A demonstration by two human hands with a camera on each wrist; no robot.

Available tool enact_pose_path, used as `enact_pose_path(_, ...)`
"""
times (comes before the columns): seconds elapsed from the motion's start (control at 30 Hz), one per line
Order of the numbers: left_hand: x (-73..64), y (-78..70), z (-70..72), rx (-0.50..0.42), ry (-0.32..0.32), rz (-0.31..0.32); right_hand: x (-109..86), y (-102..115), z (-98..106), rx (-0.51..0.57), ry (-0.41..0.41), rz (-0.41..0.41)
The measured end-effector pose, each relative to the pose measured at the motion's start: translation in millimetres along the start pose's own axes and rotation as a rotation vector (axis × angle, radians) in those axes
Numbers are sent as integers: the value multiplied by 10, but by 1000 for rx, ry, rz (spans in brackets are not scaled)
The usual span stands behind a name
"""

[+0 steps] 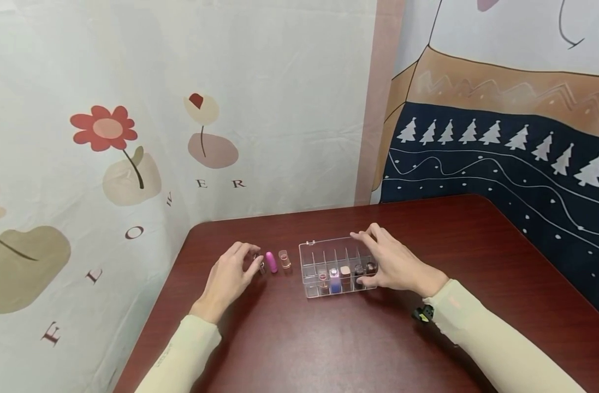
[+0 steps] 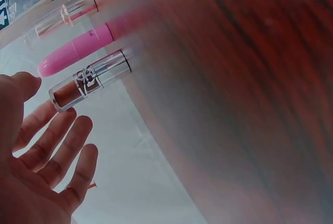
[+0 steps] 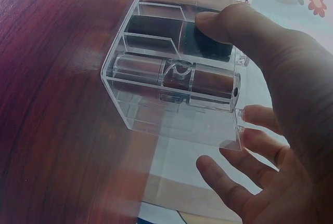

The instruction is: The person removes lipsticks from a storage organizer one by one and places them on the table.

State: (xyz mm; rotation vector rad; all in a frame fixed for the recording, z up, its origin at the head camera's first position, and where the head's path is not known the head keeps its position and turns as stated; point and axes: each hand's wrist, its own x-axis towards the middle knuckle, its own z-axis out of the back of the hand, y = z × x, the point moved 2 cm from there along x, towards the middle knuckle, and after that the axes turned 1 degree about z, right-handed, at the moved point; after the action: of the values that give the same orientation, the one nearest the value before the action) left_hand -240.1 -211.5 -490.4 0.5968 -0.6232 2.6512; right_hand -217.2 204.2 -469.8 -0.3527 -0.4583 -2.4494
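Pickup looks to be the step in hand for me: my left hand [image 1: 229,277] is at the brown tube [image 2: 91,81], the one farthest from the box [image 1: 307,256] in a row of three standing upright on the table [image 1: 279,338]. The pink tube [image 1: 272,262] is just beside it, and the clear tube [image 1: 285,260] comes next, nearest the box. That left hand is loosely parted around the brown tube's top. In its wrist view I see a gap at the thumb; a fingertip meets or nearly meets the top, and I cannot tell which. So the next move, as I judge it, calls for bringing the thumb in for a light pinch without tipping the pink tube.

My right hand [image 1: 399,263] spans the right end of the box, thumb and fingers wide apart. The thumb lies over the dark tube [image 3: 156,33], beside the end tube [image 3: 216,85]; the fingers spread toward the back wall, and whether they press it I cannot tell. I take this as steadying the box, whose front row also carries a purple bottle [image 1: 334,281].
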Motion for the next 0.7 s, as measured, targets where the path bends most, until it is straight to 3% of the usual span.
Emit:
enact_pose_path(0.4, 11, -110, 36, 42, -105, -91, -2, 0, 0, -4, -2, 1)
enact_pose_path(0.7, 7, -347, 75, 22, -103, -157, -1, 8, 1, -9, -11, 10)
